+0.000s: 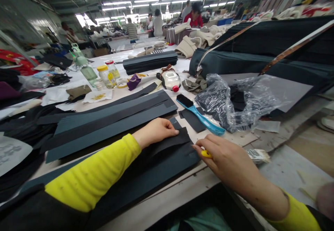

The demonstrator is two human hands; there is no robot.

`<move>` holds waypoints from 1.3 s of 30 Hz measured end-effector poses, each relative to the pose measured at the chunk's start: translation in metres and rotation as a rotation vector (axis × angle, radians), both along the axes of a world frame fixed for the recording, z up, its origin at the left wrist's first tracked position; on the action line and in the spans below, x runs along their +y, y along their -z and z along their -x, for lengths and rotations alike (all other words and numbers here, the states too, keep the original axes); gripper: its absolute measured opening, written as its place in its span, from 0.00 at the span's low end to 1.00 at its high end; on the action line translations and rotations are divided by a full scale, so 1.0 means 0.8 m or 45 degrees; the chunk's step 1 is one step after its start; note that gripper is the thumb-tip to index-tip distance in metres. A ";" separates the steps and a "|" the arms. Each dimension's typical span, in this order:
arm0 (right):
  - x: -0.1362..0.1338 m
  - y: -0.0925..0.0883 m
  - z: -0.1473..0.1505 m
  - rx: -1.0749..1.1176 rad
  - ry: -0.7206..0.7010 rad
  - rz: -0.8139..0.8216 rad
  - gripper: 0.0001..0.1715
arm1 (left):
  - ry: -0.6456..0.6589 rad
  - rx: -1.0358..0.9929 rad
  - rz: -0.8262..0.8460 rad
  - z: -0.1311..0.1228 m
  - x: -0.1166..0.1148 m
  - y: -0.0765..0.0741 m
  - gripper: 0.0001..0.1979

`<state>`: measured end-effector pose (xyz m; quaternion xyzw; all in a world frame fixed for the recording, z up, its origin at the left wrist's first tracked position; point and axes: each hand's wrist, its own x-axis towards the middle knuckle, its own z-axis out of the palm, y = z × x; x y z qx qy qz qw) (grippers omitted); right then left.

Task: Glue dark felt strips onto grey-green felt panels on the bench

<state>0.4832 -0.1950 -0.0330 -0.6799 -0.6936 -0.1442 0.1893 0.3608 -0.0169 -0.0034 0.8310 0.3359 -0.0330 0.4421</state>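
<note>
My left hand (pixel 159 132) is closed, thumb and fingers pinching the edge of a black fabric strip (pixel 172 142). That strip lies over a long dark blue-grey panel (pixel 167 170) at the table's front, its near part slightly lifted. To the right, my right hand (pixel 227 158) is wrapped round a paintbrush with a yellow handle (pixel 206 153). The brush's pale bristles (pixel 262 156) stick out behind the hand, pointing right. My right fingertips are at the panel's right end; whether they touch it I cannot tell.
Beyond my hands lie stacked dark strips (pixel 112 119), a blue-handled bristle brush (pixel 203 118) and crumpled clear plastic (pixel 237 102). A red-capped bottle (pixel 169 79) and lidded jars (pixel 106 76) stand farther back. A tall dark fabric stack (pixel 261 57) occupies the right. People work in the background.
</note>
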 end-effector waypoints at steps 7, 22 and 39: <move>0.003 0.005 -0.003 0.007 -0.015 0.025 0.18 | -0.090 0.076 0.142 0.000 0.007 0.011 0.16; 0.007 0.002 0.001 0.008 -0.020 0.009 0.16 | -0.061 0.125 0.084 -0.007 0.005 0.012 0.13; 0.027 0.016 0.005 -0.204 -0.083 0.042 0.21 | 0.138 0.086 0.189 0.029 0.006 -0.006 0.14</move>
